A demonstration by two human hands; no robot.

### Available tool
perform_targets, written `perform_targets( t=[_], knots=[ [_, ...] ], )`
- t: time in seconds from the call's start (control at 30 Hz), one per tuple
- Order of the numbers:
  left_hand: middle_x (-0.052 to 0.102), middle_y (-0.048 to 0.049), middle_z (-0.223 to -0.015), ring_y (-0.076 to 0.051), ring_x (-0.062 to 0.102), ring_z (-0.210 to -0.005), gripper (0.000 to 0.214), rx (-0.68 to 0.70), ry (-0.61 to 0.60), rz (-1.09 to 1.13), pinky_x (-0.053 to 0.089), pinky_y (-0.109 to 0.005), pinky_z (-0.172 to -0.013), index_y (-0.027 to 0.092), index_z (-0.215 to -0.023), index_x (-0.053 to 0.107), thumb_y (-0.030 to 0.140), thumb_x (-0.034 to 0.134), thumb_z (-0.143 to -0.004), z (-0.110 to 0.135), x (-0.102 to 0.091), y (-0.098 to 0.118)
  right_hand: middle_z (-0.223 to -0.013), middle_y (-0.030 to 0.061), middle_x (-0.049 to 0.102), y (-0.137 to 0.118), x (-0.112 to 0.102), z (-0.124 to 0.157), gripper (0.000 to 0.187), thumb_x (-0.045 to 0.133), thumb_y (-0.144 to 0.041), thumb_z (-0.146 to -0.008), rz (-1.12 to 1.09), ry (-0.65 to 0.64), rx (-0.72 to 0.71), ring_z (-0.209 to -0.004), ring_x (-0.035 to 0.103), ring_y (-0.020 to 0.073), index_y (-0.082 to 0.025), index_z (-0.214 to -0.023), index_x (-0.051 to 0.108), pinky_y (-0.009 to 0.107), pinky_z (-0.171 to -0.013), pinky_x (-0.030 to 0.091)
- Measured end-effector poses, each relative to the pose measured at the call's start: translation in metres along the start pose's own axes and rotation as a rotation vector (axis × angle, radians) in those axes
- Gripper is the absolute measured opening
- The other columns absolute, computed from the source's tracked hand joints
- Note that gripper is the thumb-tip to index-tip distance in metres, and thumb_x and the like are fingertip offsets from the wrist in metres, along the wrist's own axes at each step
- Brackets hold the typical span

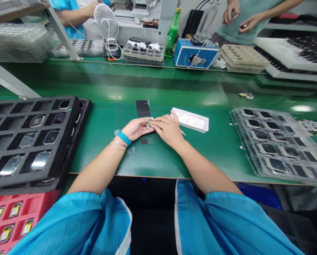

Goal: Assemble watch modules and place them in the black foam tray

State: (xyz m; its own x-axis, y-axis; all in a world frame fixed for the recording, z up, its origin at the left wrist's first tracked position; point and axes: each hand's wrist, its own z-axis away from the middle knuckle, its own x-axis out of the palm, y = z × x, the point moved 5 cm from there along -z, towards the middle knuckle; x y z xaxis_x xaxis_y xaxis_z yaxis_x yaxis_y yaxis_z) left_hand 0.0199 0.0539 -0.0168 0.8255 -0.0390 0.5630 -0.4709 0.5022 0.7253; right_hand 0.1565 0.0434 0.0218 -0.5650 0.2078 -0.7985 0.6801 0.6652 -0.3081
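My left hand (136, 128) and my right hand (167, 129) meet over the green bench, fingers pinched together on a small yellowish part (149, 123) held between them. Just beyond the hands lies a strip of dark rectangular pads (143, 108). A small white tray (192, 120) with white pieces sits to the right of my right hand. One dark square piece (144, 141) rests on the bench below my hands.
A black foam tray (28, 138) of watch-like cases stands at left, above a red tray (6, 216). Clear plastic trays (278, 145) of dark cases lie at right. Across the bench are a fan (105, 17), a green bottle (172, 33), a blue box (194, 53) and two other people.
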Motion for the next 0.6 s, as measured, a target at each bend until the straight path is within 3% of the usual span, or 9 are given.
perform_targets(
  t=[0.17,0.37,0.6],
  knots=[
    [0.071,-0.0069,-0.088,-0.013,0.068,-0.079,0.021,0.051,0.009,-0.059,0.056,-0.029,-0.084,0.010,-0.096,0.070,0.002,0.065,-0.078,0.001,0.001,0.000,-0.104,0.0023,0.072,0.003,0.002,0.000,0.014,0.060,-0.027,-0.091,-0.006,-0.003,0.021,-0.099,0.059,0.0225,-0.028,-0.091,0.075,0.056,-0.113,0.024],
    [0.071,-0.0058,-0.093,-0.015,0.068,-0.079,0.025,0.078,0.016,-0.106,0.057,-0.037,-0.087,0.013,-0.098,0.070,0.003,0.070,-0.075,0.002,0.000,0.001,-0.102,0.0058,0.070,0.009,0.004,-0.002,0.004,0.068,-0.022,-0.084,-0.149,0.000,0.068,-0.097,0.060,0.0233,-0.022,-0.088,0.071,0.043,-0.094,0.044],
    [0.072,-0.0069,-0.094,-0.013,0.068,-0.082,0.020,0.079,-0.033,-0.142,0.052,-0.037,-0.096,0.012,-0.097,0.071,0.010,0.072,-0.077,0.000,0.000,-0.001,-0.100,0.0058,0.066,0.010,0.004,-0.002,0.004,0.069,-0.017,-0.080,-0.290,0.035,0.115,-0.097,0.060,0.0225,-0.020,-0.081,0.067,0.042,-0.094,0.046]
  ],
)
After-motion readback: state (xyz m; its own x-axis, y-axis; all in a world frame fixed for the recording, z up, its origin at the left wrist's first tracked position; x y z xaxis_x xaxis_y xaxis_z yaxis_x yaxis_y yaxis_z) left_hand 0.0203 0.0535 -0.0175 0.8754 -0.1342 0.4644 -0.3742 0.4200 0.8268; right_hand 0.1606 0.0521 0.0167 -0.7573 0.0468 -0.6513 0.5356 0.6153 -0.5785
